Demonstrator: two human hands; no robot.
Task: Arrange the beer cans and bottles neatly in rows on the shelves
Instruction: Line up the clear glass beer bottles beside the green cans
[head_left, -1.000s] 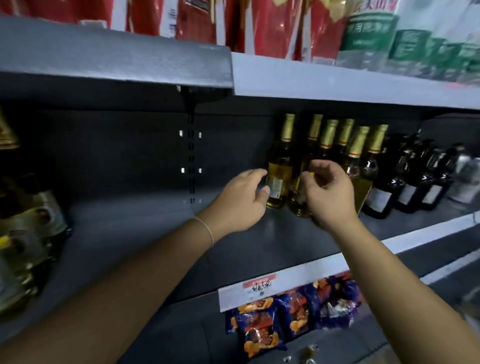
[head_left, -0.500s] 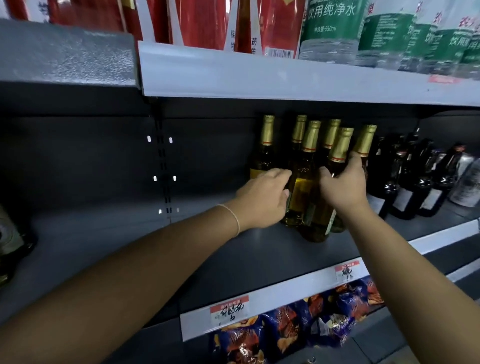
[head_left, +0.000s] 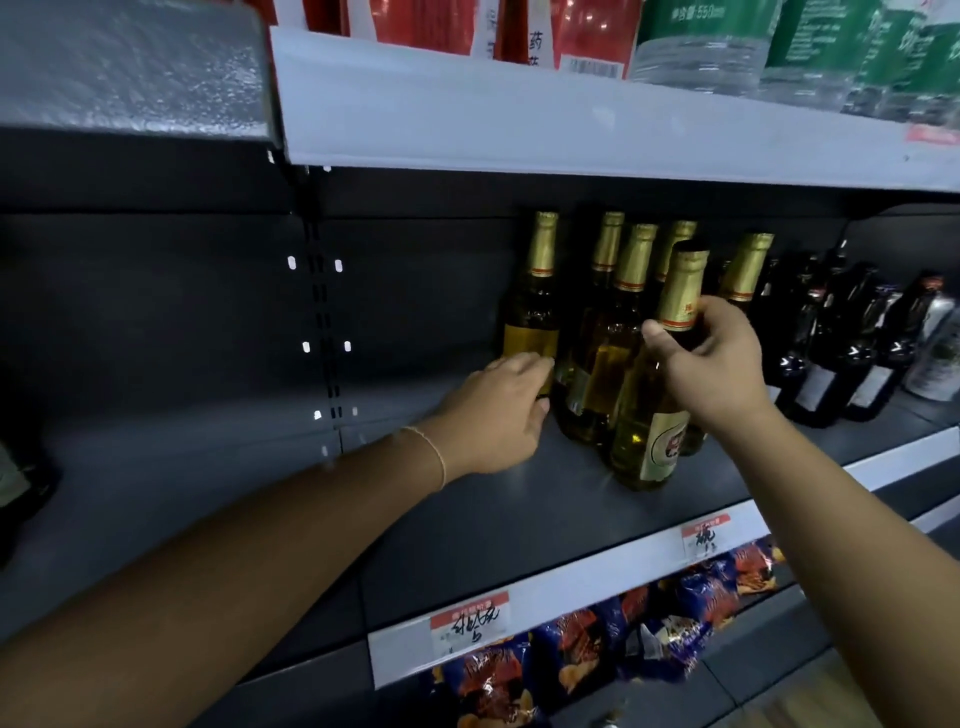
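Observation:
Several gold-foiled beer bottles stand on the dark shelf (head_left: 467, 525) in the middle of the head view. My right hand (head_left: 711, 364) grips the neck of the front bottle (head_left: 654, 415), which stands nearest the shelf's edge and leans slightly. My left hand (head_left: 498, 410) reaches to the base of the leftmost bottle (head_left: 532, 317), its fingertips touching the lower body. Two more gold-topped bottles (head_left: 602, 358) stand between them, others behind.
Dark wine-like bottles (head_left: 841, 353) fill the shelf to the right. The shelf above holds red packs and green-labelled water bottles (head_left: 706, 47). Snack bags (head_left: 582, 660) lie on the shelf below, behind a white price rail (head_left: 571, 597). A dim bottle (head_left: 21, 478) stands far left.
My right hand has slid up from the bottle's shoulder to its neck and drawn the bottle forward. My left hand has dropped lower, to the leftmost bottle's base. The camera has moved closer.

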